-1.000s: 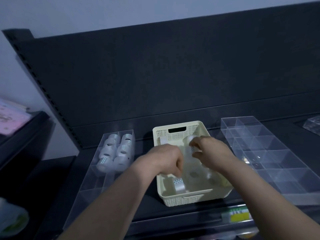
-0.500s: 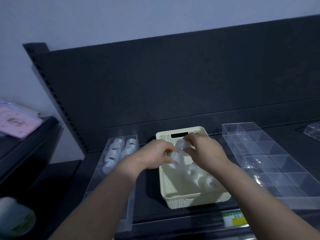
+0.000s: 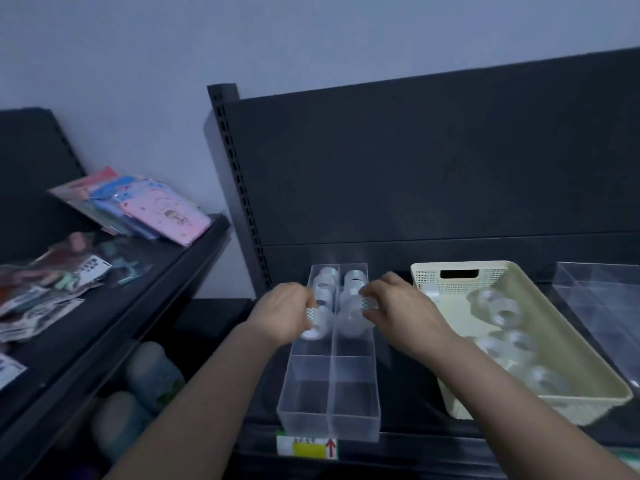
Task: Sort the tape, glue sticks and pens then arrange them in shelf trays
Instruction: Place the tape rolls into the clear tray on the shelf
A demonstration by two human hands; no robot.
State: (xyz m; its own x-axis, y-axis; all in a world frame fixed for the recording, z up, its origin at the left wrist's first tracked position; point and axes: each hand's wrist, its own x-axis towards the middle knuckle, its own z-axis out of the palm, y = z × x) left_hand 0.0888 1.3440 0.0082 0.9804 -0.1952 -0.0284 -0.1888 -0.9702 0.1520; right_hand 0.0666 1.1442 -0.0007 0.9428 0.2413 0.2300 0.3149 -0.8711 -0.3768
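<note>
A clear divided shelf tray (image 3: 329,403) stands on the dark shelf, with several clear tape rolls (image 3: 353,277) lined up in its far compartments. My left hand (image 3: 280,315) holds a tape roll (image 3: 317,323) over the tray's left column. My right hand (image 3: 398,311) holds another tape roll (image 3: 355,317) over the right column. To the right, a cream plastic basket (image 3: 588,341) has several more tape rolls (image 3: 498,306) lying in it.
A second clear divided tray (image 3: 602,299) lies at the far right. The black slotted shelf upright (image 3: 239,188) rises behind the left tray. On the neighbouring left shelf (image 3: 187,258) lie packaged stationery items (image 3: 149,209). A price label (image 3: 308,448) marks the shelf's front edge.
Both hands have left the cream basket and moved left to the clear tray, each carrying a tape roll. The view has swung left.
</note>
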